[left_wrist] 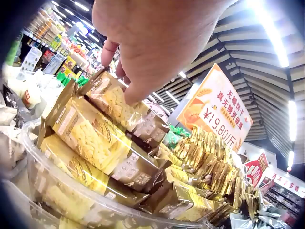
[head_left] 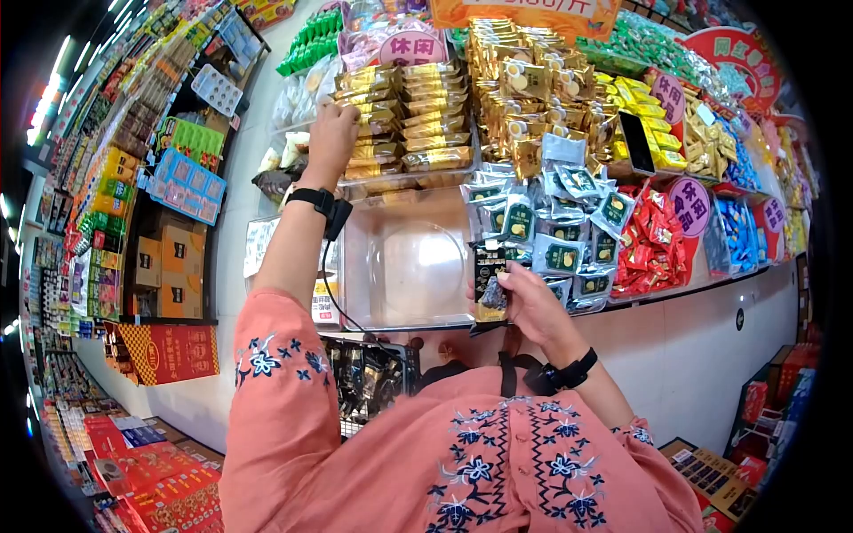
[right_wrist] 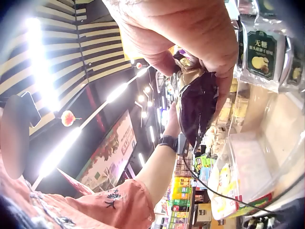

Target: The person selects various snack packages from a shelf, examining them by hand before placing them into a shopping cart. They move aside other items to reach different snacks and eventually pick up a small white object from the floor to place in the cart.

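Note:
My left hand (head_left: 333, 139) reaches into the back-left bin. There its fingers and thumb pinch the top of a gold-brown biscuit packet (left_wrist: 112, 100), at the end of a stacked row. Lower and to the right, my right hand (head_left: 538, 306) grips a black snack packet (head_left: 490, 289) with a gold lower part, thumb across its front. The right wrist view has that packet (right_wrist: 198, 107) seen from its dark side, fingers wrapped round it. Just behind it lie silver packets with dark green labels (head_left: 562, 258).
A clear plastic bin (head_left: 404, 258) sits between the hands. Upright gold packets (head_left: 524, 80), red packets (head_left: 653, 235) and a phone-like black slab (head_left: 636, 142) are to the right. A basket (head_left: 369, 377) of dark packets stands below the counter edge. A black cable (head_left: 342, 311) hangs from the left wrist.

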`<state>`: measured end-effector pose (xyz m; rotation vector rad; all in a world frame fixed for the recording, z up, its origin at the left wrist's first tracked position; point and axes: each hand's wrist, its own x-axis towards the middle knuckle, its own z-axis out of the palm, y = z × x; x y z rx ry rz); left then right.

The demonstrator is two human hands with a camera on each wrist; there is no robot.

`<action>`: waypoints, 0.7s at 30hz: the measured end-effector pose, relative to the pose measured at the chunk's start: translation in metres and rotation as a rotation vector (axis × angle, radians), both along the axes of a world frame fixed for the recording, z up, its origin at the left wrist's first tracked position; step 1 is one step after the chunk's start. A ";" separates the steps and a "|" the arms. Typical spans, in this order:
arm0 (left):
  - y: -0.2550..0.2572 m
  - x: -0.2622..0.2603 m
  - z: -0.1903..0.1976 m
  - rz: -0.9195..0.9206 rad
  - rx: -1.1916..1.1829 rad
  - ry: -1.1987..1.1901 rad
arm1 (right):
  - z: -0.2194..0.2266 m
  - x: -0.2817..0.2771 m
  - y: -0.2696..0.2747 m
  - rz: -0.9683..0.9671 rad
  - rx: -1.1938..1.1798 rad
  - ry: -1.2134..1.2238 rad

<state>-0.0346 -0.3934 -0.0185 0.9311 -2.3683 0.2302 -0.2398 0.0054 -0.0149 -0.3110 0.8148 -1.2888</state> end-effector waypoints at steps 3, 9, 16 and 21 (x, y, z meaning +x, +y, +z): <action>0.001 -0.003 -0.006 -0.014 -0.001 0.054 | 0.001 0.001 -0.001 0.016 -0.011 0.013; 0.011 -0.002 0.003 0.024 0.002 0.042 | -0.002 0.003 0.002 0.037 -0.013 0.023; 0.045 0.020 0.016 -0.009 0.075 0.204 | -0.008 0.001 0.000 0.060 -0.018 0.051; 0.141 0.033 0.029 -0.051 0.721 0.620 | -0.003 0.003 -0.018 0.020 -0.092 0.127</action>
